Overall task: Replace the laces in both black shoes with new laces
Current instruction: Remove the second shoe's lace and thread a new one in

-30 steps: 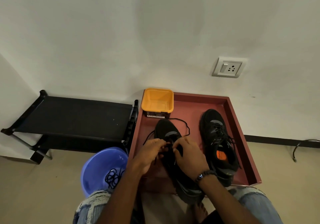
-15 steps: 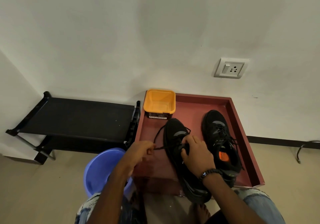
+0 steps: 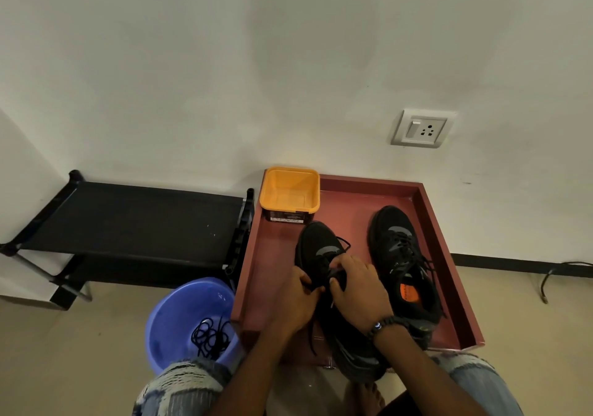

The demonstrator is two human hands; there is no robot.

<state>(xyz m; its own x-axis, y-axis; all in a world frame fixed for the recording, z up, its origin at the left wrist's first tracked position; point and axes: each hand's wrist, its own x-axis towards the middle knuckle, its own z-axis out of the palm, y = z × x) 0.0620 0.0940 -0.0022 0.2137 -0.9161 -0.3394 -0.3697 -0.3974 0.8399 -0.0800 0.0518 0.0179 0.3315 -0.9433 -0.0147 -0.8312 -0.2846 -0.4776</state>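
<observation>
Two black shoes lie in a red tray. The left shoe points away from me, its heel hanging over the tray's front edge. My left hand pinches a black lace at the shoe's left side; the loose end hangs below the hand. My right hand grips the shoe's tongue area from the right, fingers curled over the eyelets. A lace loop shows near the toe. The right shoe stands laced, with an orange insole label.
An empty orange tub sits at the tray's back left corner. A blue bowl on the floor holds a coil of black laces. A black low rack stands left. A wall socket and a cable are right.
My left hand, which had pulled the lace out to the left, has come back to the shoe beside my right hand. The lace loop at the toe has shrunk.
</observation>
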